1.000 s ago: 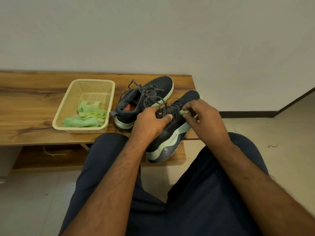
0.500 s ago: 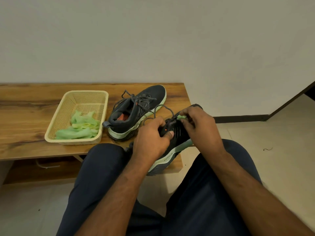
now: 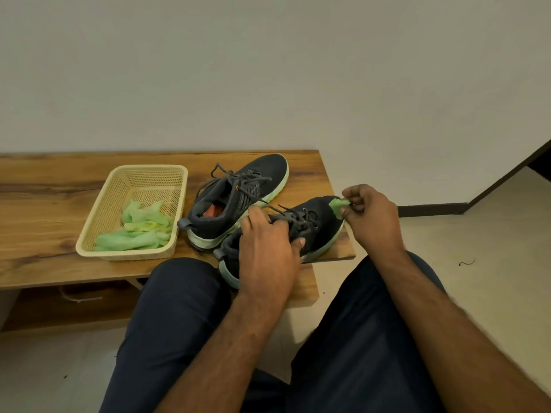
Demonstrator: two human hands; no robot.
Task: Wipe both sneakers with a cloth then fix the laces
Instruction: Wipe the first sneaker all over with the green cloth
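Observation:
Two dark sneakers with pale green soles lie on the wooden bench (image 3: 44,204). The far sneaker (image 3: 238,198) rests on its side with loose grey laces. The near sneaker (image 3: 319,225) sits at the bench's front right corner, its heel over the edge. My left hand (image 3: 265,248) grips this near sneaker over its collar and laces, thumb on its side. My right hand (image 3: 372,219) is lifted beside the toe and pinches a small piece of green cloth (image 3: 338,205) between thumb and fingers.
A cream plastic basket (image 3: 98,228) on the bench left of the sneakers holds more crumpled green cloth (image 3: 140,231). My knees in dark trousers are just in front of the bench. A lower shelf runs under the bench; tiled floor lies to the right.
The near sneaker has come down flat onto the bench corner. My right hand has left the laces and moved right, past the toe, with the green cloth piece.

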